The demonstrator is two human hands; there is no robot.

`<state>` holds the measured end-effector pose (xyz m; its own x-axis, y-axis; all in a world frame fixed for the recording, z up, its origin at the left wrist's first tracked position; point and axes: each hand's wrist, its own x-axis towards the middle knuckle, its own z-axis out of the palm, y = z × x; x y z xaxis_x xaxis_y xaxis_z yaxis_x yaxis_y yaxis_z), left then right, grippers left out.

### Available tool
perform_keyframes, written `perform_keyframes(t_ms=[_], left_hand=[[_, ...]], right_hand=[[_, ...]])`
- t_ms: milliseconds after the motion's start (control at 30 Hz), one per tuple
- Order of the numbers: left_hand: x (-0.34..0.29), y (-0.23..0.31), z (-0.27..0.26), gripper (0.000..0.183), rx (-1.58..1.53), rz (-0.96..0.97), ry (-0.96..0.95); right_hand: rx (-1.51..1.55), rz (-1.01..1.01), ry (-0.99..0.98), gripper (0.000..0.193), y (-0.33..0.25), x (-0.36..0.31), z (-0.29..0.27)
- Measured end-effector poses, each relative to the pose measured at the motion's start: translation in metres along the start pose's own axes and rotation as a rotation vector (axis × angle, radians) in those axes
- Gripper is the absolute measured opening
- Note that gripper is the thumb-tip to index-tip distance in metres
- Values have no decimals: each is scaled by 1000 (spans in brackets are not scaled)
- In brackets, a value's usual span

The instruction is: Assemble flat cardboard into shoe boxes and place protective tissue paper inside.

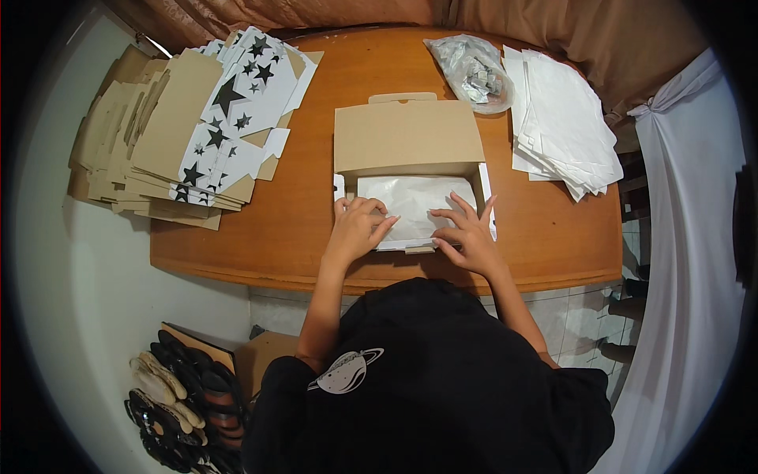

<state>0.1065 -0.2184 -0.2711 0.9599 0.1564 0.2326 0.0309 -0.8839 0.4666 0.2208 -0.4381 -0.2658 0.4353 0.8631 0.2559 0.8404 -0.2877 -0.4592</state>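
Observation:
In front of me on the wooden table stands a cardboard box (409, 136), its brown lid raised at the far side. A sheet of white paper (414, 193) lies inside it. My left hand (362, 225) is at the box's near left corner, fingers spread and bent over the wall onto the paper. My right hand (467, 233) is at the near right corner, fingers apart, their tips on or just above the paper. Neither hand grips anything that I can see. What lies under the paper is hidden.
Flat brown cardboard blanks (178, 110), some white with black stars, are piled at the table's far left. A clear plastic bag (474, 75) of small silvery things sits at the back right, beside a stack of white paper sheets (560, 118). Sandals (170, 395) lie at the lower left.

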Motion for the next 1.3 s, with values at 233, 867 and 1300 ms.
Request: perform_keyframes(t_ms=[233, 867, 1300], left_hand=[[-4, -1, 3, 20, -13, 20, 47], [5, 7, 3, 27, -120, 181, -35], [24, 0, -3, 43, 67, -5, 228]], right_hand=[[71, 20, 16, 8, 1, 1, 3], [-239, 125, -8, 21, 9, 12, -3], [-87, 406, 308, 41, 41, 34, 2]])
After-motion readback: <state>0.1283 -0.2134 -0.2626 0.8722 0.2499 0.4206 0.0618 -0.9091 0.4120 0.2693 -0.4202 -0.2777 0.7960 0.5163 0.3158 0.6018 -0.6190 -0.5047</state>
